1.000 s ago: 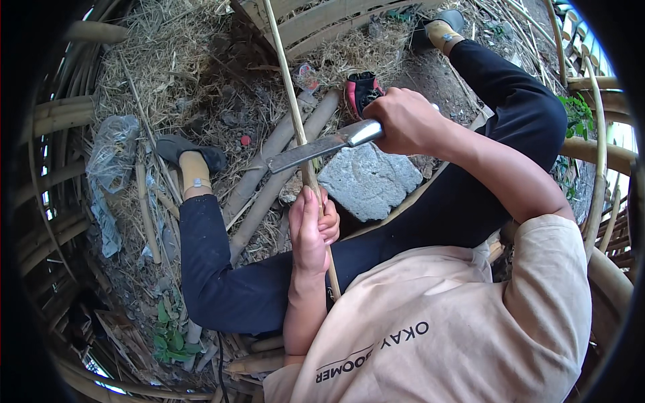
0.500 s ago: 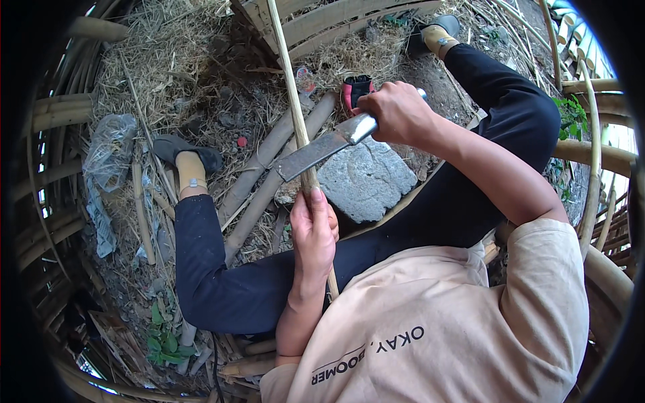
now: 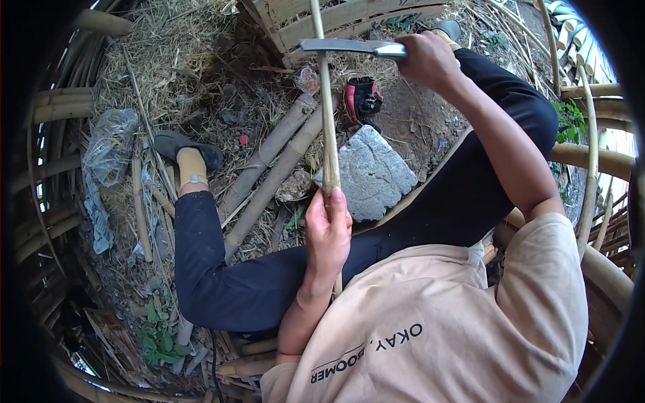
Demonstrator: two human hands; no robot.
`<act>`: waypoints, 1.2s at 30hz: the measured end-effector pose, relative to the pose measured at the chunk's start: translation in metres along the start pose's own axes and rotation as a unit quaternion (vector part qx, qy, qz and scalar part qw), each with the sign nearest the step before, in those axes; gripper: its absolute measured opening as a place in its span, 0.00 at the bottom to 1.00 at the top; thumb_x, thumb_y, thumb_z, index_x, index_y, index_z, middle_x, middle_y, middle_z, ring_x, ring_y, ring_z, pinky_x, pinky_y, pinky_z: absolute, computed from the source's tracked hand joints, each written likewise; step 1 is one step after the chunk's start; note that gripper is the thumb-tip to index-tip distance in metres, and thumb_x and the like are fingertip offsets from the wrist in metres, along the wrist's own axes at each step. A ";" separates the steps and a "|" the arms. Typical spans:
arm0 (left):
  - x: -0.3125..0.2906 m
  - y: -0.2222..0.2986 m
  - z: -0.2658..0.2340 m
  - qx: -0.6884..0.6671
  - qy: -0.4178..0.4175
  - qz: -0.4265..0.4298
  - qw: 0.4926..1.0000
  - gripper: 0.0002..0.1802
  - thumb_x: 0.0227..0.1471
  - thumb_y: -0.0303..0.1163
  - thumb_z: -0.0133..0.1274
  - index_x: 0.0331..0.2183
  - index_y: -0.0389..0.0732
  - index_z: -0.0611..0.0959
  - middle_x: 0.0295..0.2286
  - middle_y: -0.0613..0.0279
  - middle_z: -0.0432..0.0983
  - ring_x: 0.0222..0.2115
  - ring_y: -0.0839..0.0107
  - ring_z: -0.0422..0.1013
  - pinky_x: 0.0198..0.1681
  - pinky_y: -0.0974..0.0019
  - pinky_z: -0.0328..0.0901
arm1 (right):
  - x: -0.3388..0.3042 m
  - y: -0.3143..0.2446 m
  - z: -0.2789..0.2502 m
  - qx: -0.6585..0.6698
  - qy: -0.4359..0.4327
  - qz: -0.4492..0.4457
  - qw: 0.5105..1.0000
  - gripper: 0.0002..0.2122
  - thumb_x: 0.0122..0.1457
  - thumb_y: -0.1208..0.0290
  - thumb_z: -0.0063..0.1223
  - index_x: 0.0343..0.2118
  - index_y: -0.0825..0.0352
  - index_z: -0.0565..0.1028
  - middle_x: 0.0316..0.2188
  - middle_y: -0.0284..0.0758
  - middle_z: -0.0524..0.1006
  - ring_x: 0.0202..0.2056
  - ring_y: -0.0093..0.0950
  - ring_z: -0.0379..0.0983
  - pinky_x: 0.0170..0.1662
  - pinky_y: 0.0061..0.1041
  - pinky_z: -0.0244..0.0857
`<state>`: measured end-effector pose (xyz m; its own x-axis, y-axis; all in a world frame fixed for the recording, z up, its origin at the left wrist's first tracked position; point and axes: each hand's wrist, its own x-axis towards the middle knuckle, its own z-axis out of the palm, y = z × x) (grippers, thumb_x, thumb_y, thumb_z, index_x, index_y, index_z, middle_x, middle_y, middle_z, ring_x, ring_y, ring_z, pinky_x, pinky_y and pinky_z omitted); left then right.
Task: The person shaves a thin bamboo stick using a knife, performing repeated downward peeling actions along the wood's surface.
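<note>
A long, pale wooden stick (image 3: 328, 127) runs from my waist up past the top of the view. Around its lower part my left hand (image 3: 328, 232) is closed, thumb lying along the wood. My right hand (image 3: 430, 62) grips the handle of a machete (image 3: 346, 46), whose broad metal blade lies across the stick near its upper end. Whether the edge bites into the wood, I cannot tell. Just right of the stick and my left hand is a rough grey stone block (image 3: 376, 171).
Two bamboo poles (image 3: 282, 161) lie left of the stone. A red and black glove-like item (image 3: 363, 101) rests beyond it. At the left is a clear plastic bag (image 3: 111, 148). A slatted wooden frame (image 3: 356, 23) stands at the far side, and dry straw (image 3: 168, 60) covers the ground.
My right hand has carried the machete away from me, up along the stick. The stick and my left hand have shifted slightly right, and the stick stands more upright in view.
</note>
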<state>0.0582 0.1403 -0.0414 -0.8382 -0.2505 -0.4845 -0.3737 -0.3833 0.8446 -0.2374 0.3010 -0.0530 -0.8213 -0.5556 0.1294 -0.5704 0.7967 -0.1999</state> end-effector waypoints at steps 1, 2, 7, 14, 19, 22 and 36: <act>0.003 0.001 0.001 -0.007 -0.004 0.001 1.000 0.16 0.68 0.45 0.43 0.31 0.45 0.67 0.16 0.77 0.56 0.12 0.89 0.50 0.13 0.79 0.44 | 0.000 0.008 0.000 0.016 0.027 -0.038 0.999 0.09 0.56 0.67 0.57 0.35 0.65 0.83 0.23 0.43 0.81 0.25 0.38 0.81 0.35 0.39 0.76; 0.005 0.003 -0.001 -0.015 -0.004 -0.004 1.000 0.16 0.68 0.45 0.44 0.31 0.45 0.67 0.16 0.77 0.56 0.12 0.89 0.50 0.13 0.79 0.44 | -0.004 -0.007 -0.005 0.094 -0.020 0.007 0.995 0.11 0.57 0.64 0.59 0.34 0.66 0.83 0.23 0.44 0.81 0.25 0.38 0.81 0.34 0.39 0.75; 0.014 0.009 -0.020 -0.039 0.007 0.002 0.999 0.18 0.68 0.46 0.44 0.30 0.45 0.68 0.16 0.77 0.56 0.12 0.88 0.50 0.13 0.79 0.45 | -0.041 -0.056 0.003 0.222 -0.103 -0.082 0.966 0.14 0.54 0.59 0.66 0.27 0.67 0.83 0.16 0.41 0.77 0.19 0.34 0.77 0.27 0.36 0.71; 0.015 0.005 -0.017 -0.037 0.053 -0.008 0.998 0.20 0.69 0.48 0.39 0.31 0.45 0.69 0.15 0.76 0.55 0.12 0.88 0.49 0.13 0.79 0.44 | -0.059 -0.082 0.012 0.147 -0.174 -0.110 0.967 0.08 0.46 0.65 0.64 0.23 0.64 0.80 0.18 0.43 0.77 0.26 0.47 0.76 0.33 0.44 0.71; 0.011 -0.003 -0.006 0.040 0.074 0.009 0.996 0.19 0.70 0.45 0.39 0.30 0.43 0.68 0.16 0.75 0.57 0.13 0.87 0.53 0.14 0.78 0.48 | -0.055 -0.073 0.022 0.112 -0.147 -0.112 0.976 0.06 0.37 0.72 0.58 0.20 0.69 0.78 0.19 0.47 0.77 0.25 0.48 0.78 0.32 0.43 0.74; 0.012 -0.006 -0.007 0.100 0.084 0.032 0.991 0.19 0.70 0.42 0.38 0.30 0.40 0.69 0.17 0.72 0.59 0.14 0.84 0.57 0.17 0.75 0.52 | -0.050 -0.069 0.022 0.091 -0.116 -0.122 0.981 0.06 0.37 0.72 0.59 0.20 0.67 0.78 0.19 0.46 0.78 0.24 0.48 0.77 0.30 0.43 0.74; 0.014 -0.009 -0.014 0.157 0.099 0.056 0.981 0.19 0.69 0.40 0.40 0.29 0.38 0.71 0.17 0.67 0.66 0.16 0.77 0.63 0.21 0.68 0.59 | -0.033 -0.064 0.015 0.062 -0.067 -0.131 0.987 0.07 0.40 0.70 0.61 0.25 0.64 0.82 0.18 0.44 0.78 0.22 0.44 0.78 0.29 0.40 0.73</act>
<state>0.0559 0.1275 -0.0587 -0.7990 -0.4554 -0.3926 -0.4131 -0.0587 0.9088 -0.1732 0.2649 -0.0589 -0.6330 -0.7714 0.0650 -0.7506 0.5912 -0.2951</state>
